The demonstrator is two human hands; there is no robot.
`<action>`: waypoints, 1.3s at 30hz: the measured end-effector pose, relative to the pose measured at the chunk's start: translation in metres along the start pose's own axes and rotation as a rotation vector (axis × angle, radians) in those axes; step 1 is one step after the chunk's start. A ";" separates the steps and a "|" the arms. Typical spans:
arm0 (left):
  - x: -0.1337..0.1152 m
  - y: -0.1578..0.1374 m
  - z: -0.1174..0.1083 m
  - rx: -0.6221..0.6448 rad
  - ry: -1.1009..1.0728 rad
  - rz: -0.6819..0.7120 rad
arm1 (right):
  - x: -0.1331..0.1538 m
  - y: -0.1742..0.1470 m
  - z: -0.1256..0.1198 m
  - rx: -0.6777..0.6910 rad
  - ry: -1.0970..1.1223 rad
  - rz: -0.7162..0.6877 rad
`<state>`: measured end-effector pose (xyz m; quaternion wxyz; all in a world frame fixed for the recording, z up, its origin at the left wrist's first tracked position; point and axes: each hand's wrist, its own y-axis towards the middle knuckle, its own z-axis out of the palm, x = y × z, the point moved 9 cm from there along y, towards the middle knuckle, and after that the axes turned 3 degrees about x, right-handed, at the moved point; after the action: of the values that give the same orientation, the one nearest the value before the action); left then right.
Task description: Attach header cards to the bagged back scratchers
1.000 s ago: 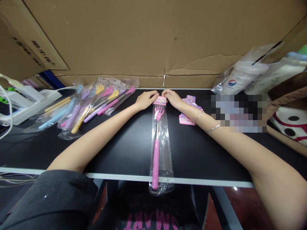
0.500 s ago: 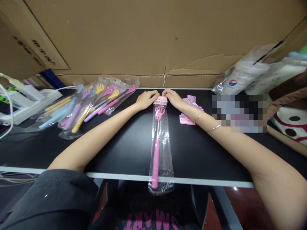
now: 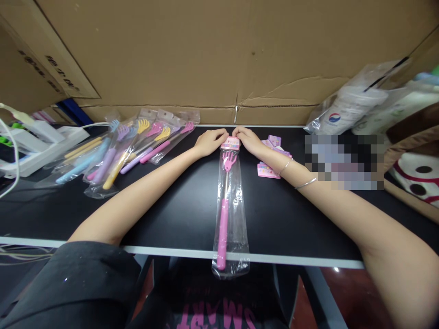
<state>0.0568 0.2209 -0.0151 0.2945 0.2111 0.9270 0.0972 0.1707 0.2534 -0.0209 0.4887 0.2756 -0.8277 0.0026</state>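
Note:
A pink back scratcher in a clear plastic bag lies lengthwise in front of me, its handle end sticking out past the table's near edge. At the bag's far end sits a small pink printed card. My left hand pinches the card's left upper corner with bent fingers. On the other side, my right hand grips the right upper corner, its fingers curled. The fingertips partly hide the card's top edge. Several loose printed cards lie beside and partly under my right wrist.
Several bagged back scratchers in assorted colours lie at the left. A white power strip with cables is farther left. Bagged cups and a cloth bag stand at the right. A cardboard wall closes off the back.
Both hands stay at the card's upper corners. The bagged back scratcher lies almost the same; only a very slight shift of the view shows.

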 end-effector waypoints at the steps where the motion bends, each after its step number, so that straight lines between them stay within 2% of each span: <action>1: 0.000 0.000 0.000 0.002 0.002 -0.003 | 0.000 0.000 0.000 0.001 -0.011 -0.006; 39: -0.004 -0.002 0.001 0.032 0.072 -0.007 | 0.009 -0.004 0.002 0.009 -0.250 -0.054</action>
<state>0.0596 0.2172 -0.0143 0.2577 0.2090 0.9391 0.0892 0.1675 0.2450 -0.0159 0.3804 0.2982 -0.8745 -0.0411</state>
